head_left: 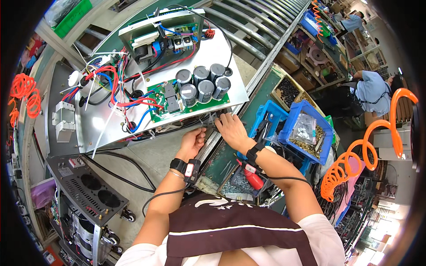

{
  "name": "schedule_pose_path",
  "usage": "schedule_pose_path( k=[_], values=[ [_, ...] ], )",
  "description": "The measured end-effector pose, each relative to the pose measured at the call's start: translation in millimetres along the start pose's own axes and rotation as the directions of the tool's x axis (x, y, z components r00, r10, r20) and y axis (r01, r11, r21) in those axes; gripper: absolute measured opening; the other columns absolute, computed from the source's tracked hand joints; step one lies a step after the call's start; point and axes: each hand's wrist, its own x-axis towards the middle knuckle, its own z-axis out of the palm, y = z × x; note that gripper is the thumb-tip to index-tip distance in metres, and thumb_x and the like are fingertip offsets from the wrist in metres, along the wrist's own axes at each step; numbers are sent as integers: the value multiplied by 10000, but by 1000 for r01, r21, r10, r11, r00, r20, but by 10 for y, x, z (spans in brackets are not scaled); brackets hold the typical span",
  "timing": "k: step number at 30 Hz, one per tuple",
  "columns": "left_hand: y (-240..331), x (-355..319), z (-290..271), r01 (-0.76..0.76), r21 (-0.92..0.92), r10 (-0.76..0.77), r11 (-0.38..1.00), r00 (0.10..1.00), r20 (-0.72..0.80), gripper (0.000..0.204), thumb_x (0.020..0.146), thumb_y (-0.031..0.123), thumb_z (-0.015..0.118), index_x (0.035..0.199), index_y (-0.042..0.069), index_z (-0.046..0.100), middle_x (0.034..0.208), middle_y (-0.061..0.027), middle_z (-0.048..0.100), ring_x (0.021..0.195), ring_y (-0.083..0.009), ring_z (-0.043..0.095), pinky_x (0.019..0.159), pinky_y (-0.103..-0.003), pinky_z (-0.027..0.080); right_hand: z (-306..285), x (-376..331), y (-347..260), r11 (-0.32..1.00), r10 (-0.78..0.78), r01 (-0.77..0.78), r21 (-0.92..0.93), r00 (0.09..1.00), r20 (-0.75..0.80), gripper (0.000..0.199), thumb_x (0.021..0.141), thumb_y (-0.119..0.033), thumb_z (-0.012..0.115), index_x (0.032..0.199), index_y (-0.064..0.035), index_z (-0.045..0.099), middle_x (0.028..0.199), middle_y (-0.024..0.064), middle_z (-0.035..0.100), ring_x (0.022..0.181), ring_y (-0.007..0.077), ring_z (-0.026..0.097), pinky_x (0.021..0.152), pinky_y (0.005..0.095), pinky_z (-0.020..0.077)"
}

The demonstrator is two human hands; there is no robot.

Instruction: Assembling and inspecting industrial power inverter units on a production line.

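Observation:
An opened electrical machine chassis lies in front of me, with a bare metal plate [235, 73] on it. Near its front edge stands a green circuit board [205, 105] with several black cylindrical capacitors [204, 91]. My left hand [194, 140] is closed in a pinch just below that edge. Beside it, my right hand [232, 130] has its fingers bent in against the edge. Thin, pale strips [207, 119] show between the hands, by dark cables under the plate. What either set of fingertips grips is too small to make out. Both wrists wear black straps.
Red and blue wires [116, 84] and white cable ties spread over the chassis's left part. Another machine on casters [88, 190] stands lower left. To the right are blue bins [306, 128] of small hardware, a red bottle [253, 177] and an orange coiled hose [355, 159]. Rollers [248, 26] run behind.

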Motion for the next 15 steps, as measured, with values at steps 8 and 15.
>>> schedule_pose_path(
  k=[8, 15],
  values=[
    [-10, -6, 42, 32, -12, -32, 999, 1000, 2, 168, 914, 108, 417, 900, -21, 524, 623, -17, 455, 481, -92, 356, 417, -204, 273, 111, 9, -7, 1000, 21, -21, 16, 1000, 2, 211, 718, -149, 506, 913, -72, 526, 809, 52, 466, 781, 196, 463, 653, 306, 366],
    [-10, -8, 52, 17, -6, -17, 1000, 1000, 15, 166, 913, 112, 419, 898, -14, 525, 628, -16, 455, 487, -93, 359, 427, -208, 279, 74, 49, 10, 1000, 2, -2, 8, 999, 45, 192, 703, -156, 524, 878, -76, 519, 801, 50, 487, 757, 206, 496, 627, 323, 387]
  ],
)
